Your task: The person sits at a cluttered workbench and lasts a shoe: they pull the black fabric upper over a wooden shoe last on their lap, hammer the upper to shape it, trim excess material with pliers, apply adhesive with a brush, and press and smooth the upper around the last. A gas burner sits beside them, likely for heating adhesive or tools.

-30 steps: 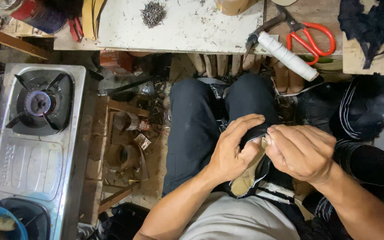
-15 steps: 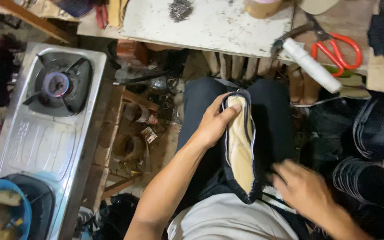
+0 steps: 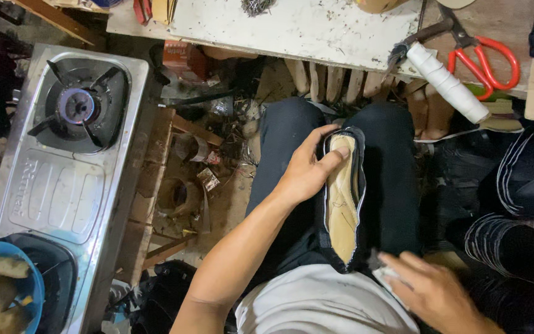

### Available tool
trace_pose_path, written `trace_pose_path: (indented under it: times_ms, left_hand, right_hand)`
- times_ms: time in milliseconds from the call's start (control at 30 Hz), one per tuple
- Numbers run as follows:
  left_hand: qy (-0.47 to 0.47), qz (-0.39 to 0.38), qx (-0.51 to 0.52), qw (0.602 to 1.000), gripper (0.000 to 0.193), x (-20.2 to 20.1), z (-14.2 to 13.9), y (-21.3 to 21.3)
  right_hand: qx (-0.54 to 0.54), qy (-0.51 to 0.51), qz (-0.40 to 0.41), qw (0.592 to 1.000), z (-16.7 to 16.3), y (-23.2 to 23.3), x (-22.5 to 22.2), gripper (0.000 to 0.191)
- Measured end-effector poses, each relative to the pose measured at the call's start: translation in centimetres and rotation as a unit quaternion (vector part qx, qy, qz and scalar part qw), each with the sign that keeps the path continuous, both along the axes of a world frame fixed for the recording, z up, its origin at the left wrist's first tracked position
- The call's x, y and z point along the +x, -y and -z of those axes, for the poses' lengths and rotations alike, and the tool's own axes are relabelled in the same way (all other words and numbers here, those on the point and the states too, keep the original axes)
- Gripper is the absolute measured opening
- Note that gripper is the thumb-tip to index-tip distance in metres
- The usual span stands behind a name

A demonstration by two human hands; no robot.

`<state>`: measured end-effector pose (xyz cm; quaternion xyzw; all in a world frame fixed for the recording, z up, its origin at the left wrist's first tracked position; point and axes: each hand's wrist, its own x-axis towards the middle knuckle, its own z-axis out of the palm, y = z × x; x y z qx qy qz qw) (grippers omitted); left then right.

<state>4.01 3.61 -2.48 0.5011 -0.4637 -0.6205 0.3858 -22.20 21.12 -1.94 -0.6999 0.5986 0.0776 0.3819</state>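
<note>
Shoe upper, black outside with a tan insole facing up, lies on the person's lap across the dark trousers. Its long axis runs away from the body: toe end toward the counter, heel end toward the waist.

Left hand: closed round the shoe's left edge near the toe end, fingers curled over the rim and thumb lying across the tan insole. The hand sits at the far half of the shoe, so most of the shoe's length stretches back from it toward the body.

Right hand: apart from the shoe, just beside and to the right of its heel end. Fingers partly curled on a small pale scrap; what the scrap is cannot be told. The heel end lies up and to the left of this hand, near but not touching.

Nearer hand: left, already on the shoe.

Surroundings: beyond the left hand, red-handled scissors and a white roll rest on the counter. Well to the left of the left hand, a gas stove stands.
</note>
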Motion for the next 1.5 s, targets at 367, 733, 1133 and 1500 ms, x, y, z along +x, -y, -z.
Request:
trace_pose_path:
  times_ms: [367,733,1133,1500]
  left_hand:
    - [0.17,0.126,-0.24,0.947,0.068,1.4,-1.8,-1.8]
    - [0.109,0.189,-0.276,0.936,0.044,0.9,-4.2,-2.2]
    - [0.04,0.15,-0.227,0.961,0.039,-1.6,-2.4,-2.1]
    - [0.05,0.205,-0.277,0.938,0.038,-2.6,-3.8,-2.8]
  right_hand:
    - [0.144,0.269,0.317,0.898,1.7,1.5,-3.0,0.034]
    - [0.243,0.433,0.245,0.833,-4.1,6.2,0.1,0.052]
    - [0.256,0.355,0.238,0.867,-4.6,6.8,0.5,0.047]
    - [0.259,0.223,0.102,0.934,-9.8,9.3,-2.2,0.026]
